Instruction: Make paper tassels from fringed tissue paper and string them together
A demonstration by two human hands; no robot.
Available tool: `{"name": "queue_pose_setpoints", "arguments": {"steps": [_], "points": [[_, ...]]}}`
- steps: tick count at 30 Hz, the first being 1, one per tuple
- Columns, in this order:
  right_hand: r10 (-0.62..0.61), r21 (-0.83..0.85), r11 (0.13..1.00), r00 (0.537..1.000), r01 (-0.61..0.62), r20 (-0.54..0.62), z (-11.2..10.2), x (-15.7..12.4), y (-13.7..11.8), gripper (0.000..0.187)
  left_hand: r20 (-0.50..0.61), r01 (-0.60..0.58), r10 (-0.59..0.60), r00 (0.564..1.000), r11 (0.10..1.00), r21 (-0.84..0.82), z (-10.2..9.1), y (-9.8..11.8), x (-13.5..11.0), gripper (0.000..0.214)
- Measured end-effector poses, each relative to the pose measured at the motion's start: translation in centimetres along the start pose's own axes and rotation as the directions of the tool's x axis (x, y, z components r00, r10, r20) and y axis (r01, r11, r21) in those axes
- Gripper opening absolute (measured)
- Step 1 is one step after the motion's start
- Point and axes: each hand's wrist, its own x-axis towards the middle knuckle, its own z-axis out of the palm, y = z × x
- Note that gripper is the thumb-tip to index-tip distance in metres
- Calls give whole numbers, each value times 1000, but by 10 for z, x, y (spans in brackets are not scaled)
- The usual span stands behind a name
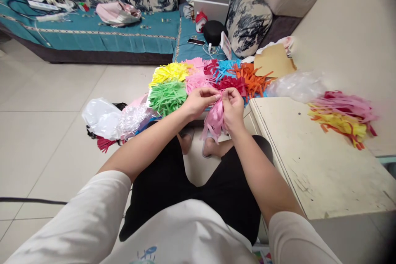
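Your L hand (pixel 201 102) & R hand (pixel 233 109), close together, both pinch the top of a pink fringed strip (pixel 214 121) btwn them; its long axis runs approx. vert., loose ends pointing down twd your feet (pixel 210 148). L of hands: green fringe (pixel 168 97), w/ yellow fringe (pixel 171 73) beyond. Farther L: white plastic bag (pixel 102 117); R: clear plastic bag (pixel 295 86); contents of both unclear. Below hands, shirt (pixel 192 231) w/ blue print (pixel 151 251), illegible.

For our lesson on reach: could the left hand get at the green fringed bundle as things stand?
Probably yes: the green bundle lies close beside the left hand with nothing seen on top, though that hand is holding the pink strips.
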Motion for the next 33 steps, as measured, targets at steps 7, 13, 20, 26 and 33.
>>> {"name": "queue_pose_setpoints", "arguments": {"steps": [7,13,20,26,33], "points": [[-50,-90,995,998,45,-44,3,-2,2,62,66,-47,48,997,999,-5,-5,-6,2,52],[133,77,987,986,-141,98,-5,0,-7,69,128,100,-86,988,990,-100,-12,-1,2,45],[206,-6,978,955,-209,216,-22,5,-27,60,211,189,-174,962,980,-55,-17,10,-4,37],[197,-4,979,942,-203,270,-30,8,-35,59,243,178,-163,956,983,-40,-16,9,-5,27],[224,-12,973,927,-231,301,-37,12,-32,64,226,184,-179,957,983,-1,-11,11,-7,30]]}}
